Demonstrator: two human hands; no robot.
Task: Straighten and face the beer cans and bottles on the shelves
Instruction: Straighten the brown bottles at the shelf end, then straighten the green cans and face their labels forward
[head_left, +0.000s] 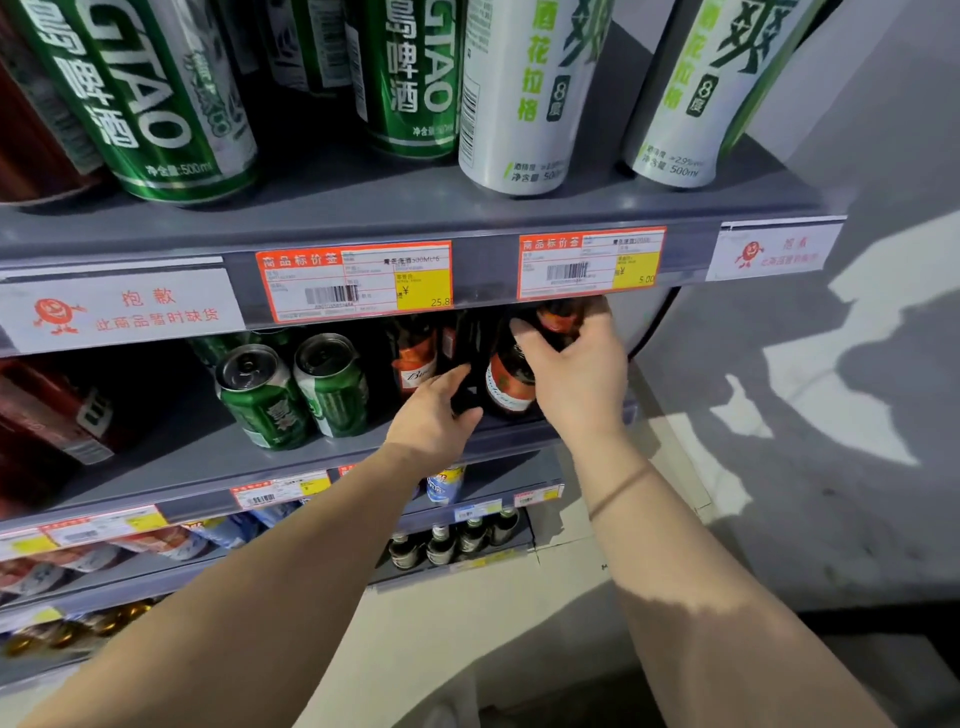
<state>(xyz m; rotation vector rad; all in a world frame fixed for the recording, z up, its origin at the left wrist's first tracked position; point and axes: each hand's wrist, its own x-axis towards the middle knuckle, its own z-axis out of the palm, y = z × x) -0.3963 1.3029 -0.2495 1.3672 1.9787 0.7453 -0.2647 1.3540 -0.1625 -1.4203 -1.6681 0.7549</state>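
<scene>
Forearms reach up and forward from the bottom edge toward the grey metal shelf (171, 457) second from the top. On the right wrist sits a thin brown band (618, 491). The left hand (434, 418) curls its fingers and thumb round the lower part of a dark brown glass beer bottle (465, 353), which stands at the shelf's front edge. Just right of it, the right hand (579, 376) grips the shoulder and neck of a second dark bottle with a red and white label (511, 376), fingers wrapped over the top, thumb across the front. Between and behind the two hands stand more red-labelled bottles (415, 358). Left of the left hand, two green beer cans (296, 395) lean forward side by side, tops showing. Directly above the hands, orange and yellow price tags (356, 283) line the grey shelf rail. Farther up, tall green cans (150, 98) stand left of the hands, white cans with green lettering (519, 93) above the right one.
</scene>
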